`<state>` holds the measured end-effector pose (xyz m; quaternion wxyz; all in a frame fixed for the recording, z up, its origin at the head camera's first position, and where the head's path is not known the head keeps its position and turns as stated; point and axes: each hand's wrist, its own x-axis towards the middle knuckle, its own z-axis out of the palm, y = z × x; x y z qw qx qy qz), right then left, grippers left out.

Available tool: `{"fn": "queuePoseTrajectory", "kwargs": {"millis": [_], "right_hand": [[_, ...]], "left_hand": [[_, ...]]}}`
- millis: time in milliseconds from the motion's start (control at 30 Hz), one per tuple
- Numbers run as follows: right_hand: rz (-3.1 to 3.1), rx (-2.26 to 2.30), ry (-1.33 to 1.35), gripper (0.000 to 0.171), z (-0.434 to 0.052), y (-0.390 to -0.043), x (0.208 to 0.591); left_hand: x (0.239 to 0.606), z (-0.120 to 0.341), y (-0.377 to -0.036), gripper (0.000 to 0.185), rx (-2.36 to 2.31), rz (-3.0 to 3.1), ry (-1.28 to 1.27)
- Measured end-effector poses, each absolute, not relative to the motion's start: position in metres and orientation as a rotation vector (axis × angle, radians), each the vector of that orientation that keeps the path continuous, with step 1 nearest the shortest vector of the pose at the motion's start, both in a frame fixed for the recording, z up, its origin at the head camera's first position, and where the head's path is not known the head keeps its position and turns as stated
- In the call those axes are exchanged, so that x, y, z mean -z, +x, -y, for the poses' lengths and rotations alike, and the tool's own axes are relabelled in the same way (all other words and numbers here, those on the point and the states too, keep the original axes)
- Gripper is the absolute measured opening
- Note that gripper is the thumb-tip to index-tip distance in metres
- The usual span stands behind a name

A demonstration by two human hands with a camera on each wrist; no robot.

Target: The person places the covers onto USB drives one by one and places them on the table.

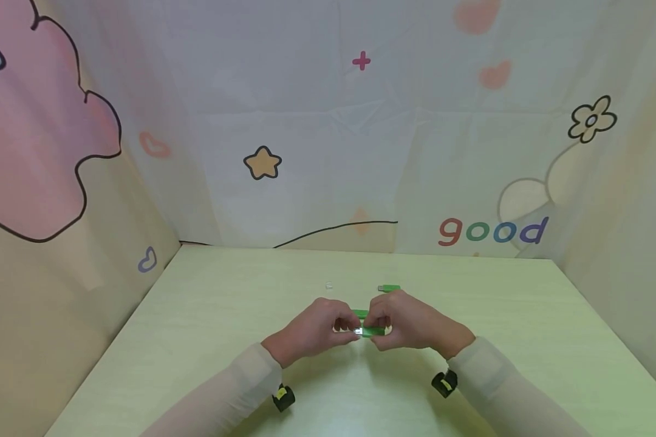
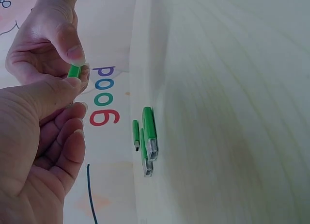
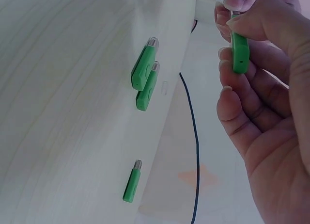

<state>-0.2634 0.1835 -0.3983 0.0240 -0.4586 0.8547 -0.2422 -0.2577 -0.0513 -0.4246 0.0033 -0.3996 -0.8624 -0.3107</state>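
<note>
My left hand (image 1: 317, 328) pinches the metal-tipped end of a green USB stick (image 3: 240, 54), which is up off the pale table (image 1: 197, 340). Farther back lies a small clear piece (image 1: 329, 285). Next come two clear-tipped green sticks (image 3: 144, 71), side by side. A bare-plugged stick (image 1: 391, 288) lies just beyond my right hand (image 1: 410, 321), whose thumb and fingers grip the raised stick's green body.
</note>
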Motion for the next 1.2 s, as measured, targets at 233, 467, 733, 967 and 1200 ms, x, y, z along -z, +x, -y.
{"fn": "queuePoseTrajectory", "kwargs": {"millis": [233,467,733,967,1200], "right_hand": [[-2.622,0.782,-1.472,0.012,-0.183,-0.265,0.400],[-2.622,0.783,-1.505,0.011,-0.184,-0.268,0.402],[-2.652,0.820,-1.524,0.017,-0.189,-0.275,0.410],[-2.701,0.831,-1.438,0.014,-0.191,-0.284,0.415],[-2.748,0.795,-1.317,0.012,-0.195,-0.296,0.414]], "left_hand": [[0.424,0.054,-0.257,0.008,0.868,2.634,-1.339],[0.425,0.054,-0.260,0.010,0.834,2.601,-1.357],[0.432,0.051,-0.269,0.012,0.845,2.615,-1.322],[0.434,0.052,-0.278,0.014,0.930,2.628,-1.257],[0.436,0.056,-0.289,0.015,0.976,2.668,-1.168]]}}
